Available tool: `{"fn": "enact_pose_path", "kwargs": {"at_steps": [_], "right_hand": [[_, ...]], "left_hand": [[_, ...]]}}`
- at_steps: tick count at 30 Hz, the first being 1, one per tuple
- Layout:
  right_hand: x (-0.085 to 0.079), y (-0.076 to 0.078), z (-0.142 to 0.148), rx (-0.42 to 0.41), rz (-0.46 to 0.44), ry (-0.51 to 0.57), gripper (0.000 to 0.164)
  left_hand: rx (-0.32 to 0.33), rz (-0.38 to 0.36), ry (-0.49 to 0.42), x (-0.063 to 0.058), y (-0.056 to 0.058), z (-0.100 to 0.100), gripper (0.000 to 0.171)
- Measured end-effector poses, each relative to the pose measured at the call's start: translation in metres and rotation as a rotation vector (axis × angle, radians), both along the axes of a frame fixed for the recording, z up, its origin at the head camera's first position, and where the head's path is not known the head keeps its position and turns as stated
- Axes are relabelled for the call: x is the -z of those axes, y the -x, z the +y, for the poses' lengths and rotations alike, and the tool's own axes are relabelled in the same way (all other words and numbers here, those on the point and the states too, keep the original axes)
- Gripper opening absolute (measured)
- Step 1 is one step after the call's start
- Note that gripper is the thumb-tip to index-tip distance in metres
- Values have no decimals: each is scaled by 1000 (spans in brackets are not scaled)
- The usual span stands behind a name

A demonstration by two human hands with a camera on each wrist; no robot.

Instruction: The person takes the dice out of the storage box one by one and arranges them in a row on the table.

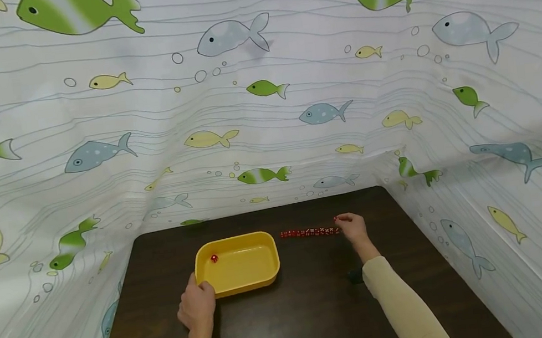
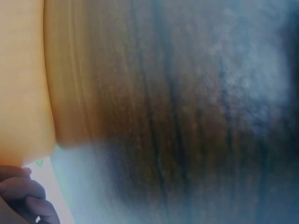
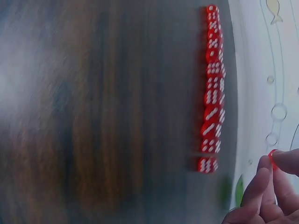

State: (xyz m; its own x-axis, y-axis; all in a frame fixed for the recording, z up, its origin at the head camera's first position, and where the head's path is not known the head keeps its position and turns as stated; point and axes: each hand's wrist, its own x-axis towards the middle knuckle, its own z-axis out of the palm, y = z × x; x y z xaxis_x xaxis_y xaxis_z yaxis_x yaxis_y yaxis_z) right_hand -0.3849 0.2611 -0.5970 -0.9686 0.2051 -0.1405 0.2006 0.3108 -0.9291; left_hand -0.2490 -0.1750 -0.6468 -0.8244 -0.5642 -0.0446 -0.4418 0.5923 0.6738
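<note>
My left hand grips the near left corner of a yellow plastic tray, thumb over the rim. One red die lies inside the tray near its left wall. In the left wrist view, curled fingers show beside the tray's yellow side. To the right, my right hand pinches another red die between thumb and fingertips, above the right end of a row of red dice. The right wrist view shows white pips on the row, with a small gap before its end die.
Everything stands on a dark wood-grain table with rounded far corners. A white cloth printed with fish hangs behind the table and along both sides. A dark band shows at the right wrist.
</note>
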Motion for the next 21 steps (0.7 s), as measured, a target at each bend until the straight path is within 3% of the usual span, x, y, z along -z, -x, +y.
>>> {"fn": "enact_pose_path", "kwargs": {"at_steps": [4,10,21], "right_hand": [[6,0,11,19,-34,47,39],[14,5,21,39,-73,5,39],[26,16,33,-66,-121,-358,33]], "left_hand": [[-3,5,16,-2,-2,-2,56],[-3,18,24,-3,-1,-4,56],[-3,-8,25,2,4,0,57]]}}
